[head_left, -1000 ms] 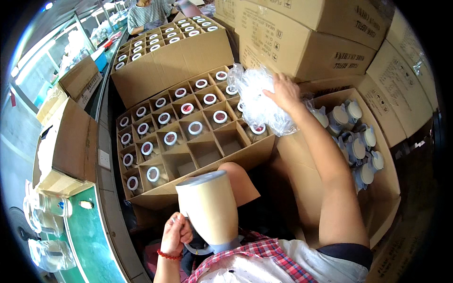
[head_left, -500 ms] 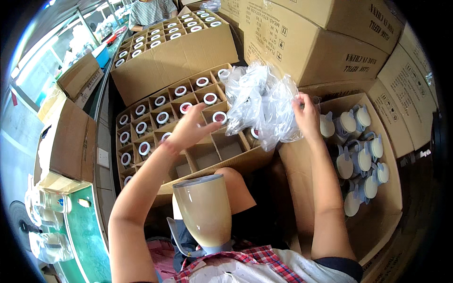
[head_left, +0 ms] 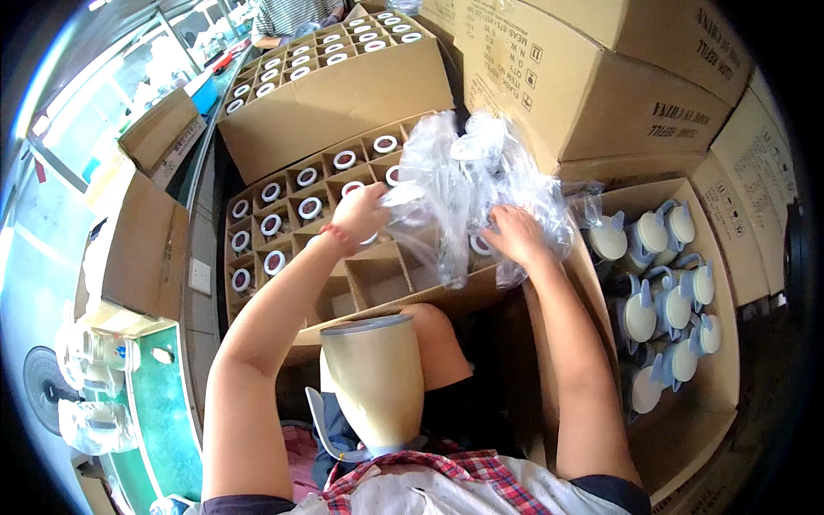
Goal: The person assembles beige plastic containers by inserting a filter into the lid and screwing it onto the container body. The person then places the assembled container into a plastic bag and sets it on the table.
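Note:
A loose heap of clear plastic bags (head_left: 524, 172) covers the right part of a divided carton (head_left: 468, 287). My left hand (head_left: 359, 213), a red band at its wrist, pinches the edge of one bag and stretches it leftward. Curled fingers of my right hand (head_left: 515, 233) grip the near side of the heap; the fingertips are partly hidden in the film. Below, a cream jug (head_left: 373, 373) with a grey rim and grey handle rests in my lap, touched by neither hand. Round white-rimmed tops with dark red centres (head_left: 344, 160) fill many of the carton's cells.
On my right an opened carton (head_left: 721, 378) holds several lidded cream-and-grey jugs (head_left: 639, 313). Sealed cartons (head_left: 592, 94) are stacked behind it. Another filled carton (head_left: 343, 99) stands at the back, near a person in a striped shirt (head_left: 287, 19). A green surface (head_left: 163, 403) lies left.
My left hand has moved right and taken hold of a bag's edge. My right hand has come down and inward on the heap, and one bag is now drawn out to the left.

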Motion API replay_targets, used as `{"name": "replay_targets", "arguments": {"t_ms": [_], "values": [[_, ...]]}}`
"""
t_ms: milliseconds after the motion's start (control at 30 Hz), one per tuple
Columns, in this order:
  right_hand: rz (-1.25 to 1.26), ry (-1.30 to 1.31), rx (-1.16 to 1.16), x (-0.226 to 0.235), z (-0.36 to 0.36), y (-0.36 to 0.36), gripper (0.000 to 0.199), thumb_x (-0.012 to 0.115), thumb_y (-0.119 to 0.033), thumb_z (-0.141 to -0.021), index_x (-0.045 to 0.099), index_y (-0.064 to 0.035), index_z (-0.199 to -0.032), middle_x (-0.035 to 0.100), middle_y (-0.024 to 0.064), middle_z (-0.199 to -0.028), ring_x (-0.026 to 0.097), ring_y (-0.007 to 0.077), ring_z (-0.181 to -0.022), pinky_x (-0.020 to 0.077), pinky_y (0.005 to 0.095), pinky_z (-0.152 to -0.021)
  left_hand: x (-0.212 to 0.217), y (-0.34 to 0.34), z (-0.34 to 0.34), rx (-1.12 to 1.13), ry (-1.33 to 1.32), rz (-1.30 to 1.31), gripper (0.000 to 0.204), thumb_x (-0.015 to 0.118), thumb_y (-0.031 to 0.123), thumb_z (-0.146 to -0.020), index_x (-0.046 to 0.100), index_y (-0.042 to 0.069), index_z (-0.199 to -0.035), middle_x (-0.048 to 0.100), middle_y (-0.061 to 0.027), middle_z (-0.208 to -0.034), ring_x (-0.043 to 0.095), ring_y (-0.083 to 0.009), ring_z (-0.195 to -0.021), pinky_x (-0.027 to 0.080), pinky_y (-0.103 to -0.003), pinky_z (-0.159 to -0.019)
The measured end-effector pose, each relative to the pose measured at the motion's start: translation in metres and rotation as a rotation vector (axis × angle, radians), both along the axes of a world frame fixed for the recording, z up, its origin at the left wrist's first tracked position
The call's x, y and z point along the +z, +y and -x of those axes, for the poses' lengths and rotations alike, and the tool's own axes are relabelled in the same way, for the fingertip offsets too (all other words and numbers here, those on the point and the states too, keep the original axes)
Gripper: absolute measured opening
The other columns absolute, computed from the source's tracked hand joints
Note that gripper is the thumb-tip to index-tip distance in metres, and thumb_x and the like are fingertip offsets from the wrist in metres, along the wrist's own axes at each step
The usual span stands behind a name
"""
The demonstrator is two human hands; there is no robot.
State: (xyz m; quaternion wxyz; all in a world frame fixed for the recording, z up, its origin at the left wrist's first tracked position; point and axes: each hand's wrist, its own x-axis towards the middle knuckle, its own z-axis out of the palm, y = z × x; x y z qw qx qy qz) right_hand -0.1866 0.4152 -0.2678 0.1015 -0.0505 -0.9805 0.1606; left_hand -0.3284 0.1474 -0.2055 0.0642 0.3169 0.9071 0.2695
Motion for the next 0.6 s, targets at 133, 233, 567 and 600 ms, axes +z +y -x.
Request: {"name": "replay_targets", "arguments": {"t_ms": [133,233,567,600], "values": [[0.022,0.353,0.115,0.007,-0.007,-0.018,0.040,0.070,-0.034,-0.080,0.061,-0.0013,-0.101,0.064,0.0154,-0.105,0.060,0.0344,-0.102,0.0443,0.0467,-0.091,0.006,-0.078,-0.029,0.053,0.023,-0.174,0.030,0.069,0.010,-0.076,0.058,0.001,-0.103,0.064,-0.0190,-0.085,0.062,-0.0273,-0.077,0.048,-0.036,-0.071],[0.450,0.471,0.313,0.063,-0.038,-0.080,0.067,0.072,-0.050,-0.077,0.059,0.0022,-0.117,0.061,0.0201,-0.119,0.057,0.0350,-0.113,0.0405,0.0441,-0.101,-0.001,-0.108,-0.051,0.202,-0.086,-0.219,0.030,0.066,0.020,-0.088,0.056,-0.001,-0.107,0.066,-0.0115,-0.088,0.061,-0.0168,-0.077,0.049,-0.032,-0.070],[0.317,0.360,0.171,-0.021,-0.043,-0.165,0.009,0.064,-0.015,-0.081,0.059,-0.0081,-0.085,0.058,0.0086,-0.084,0.061,0.0312,-0.080,0.0506,0.0417,-0.066,-0.070,-0.179,-0.105,0.268,0.333,-0.126,0.035,0.070,0.002,-0.075,0.052,0.000,-0.104,0.056,-0.0152,-0.092,0.059,-0.0326,-0.076,0.049,-0.033,-0.069],[0.417,0.339,0.211,-0.018,-0.050,-0.176,0.007,0.063,-0.009,-0.081,0.058,-0.0085,-0.086,0.059,0.0086,-0.087,0.061,0.0306,-0.082,0.0496,0.0407,-0.066,-0.080,-0.193,-0.111,0.275,0.312,-0.050,0.031,0.067,0.001,-0.078,0.054,0.000,-0.106,0.059,-0.0153,-0.093,0.061,-0.0269,-0.080,0.050,-0.032,-0.071]]}}
